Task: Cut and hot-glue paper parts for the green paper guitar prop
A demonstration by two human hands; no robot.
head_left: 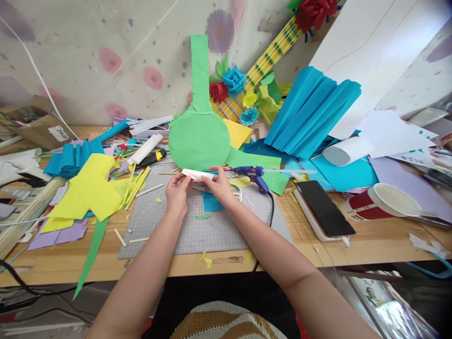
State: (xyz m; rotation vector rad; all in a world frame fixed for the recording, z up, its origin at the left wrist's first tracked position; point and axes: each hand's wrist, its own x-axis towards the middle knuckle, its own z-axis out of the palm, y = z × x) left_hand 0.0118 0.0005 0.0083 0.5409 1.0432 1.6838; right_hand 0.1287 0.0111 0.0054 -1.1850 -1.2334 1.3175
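Note:
Between my two hands is a small rolled or folded strip of white paper (195,175), level above the grey cutting mat (158,235). My left hand (177,190) pinches its left end. Fingers of my right hand (221,186) are closed on the other end. Just behind stands a green paper-covered round shape with a long neck (199,141). A blue hot glue gun (252,175) with a clear glue stick lies right of my right hand. White-handled scissors (237,192) lie partly hidden under that hand, beside a blue paper piece (212,202).
Yellow paper sheets (95,188) and a utility knife (151,158) lie to the left. On the right are a phone (325,207), a paper cup (383,202) and blue crepe paper (307,113). A black cord (271,221) crosses the table's front edge. A flower-decorated paper guitar (271,56) leans behind.

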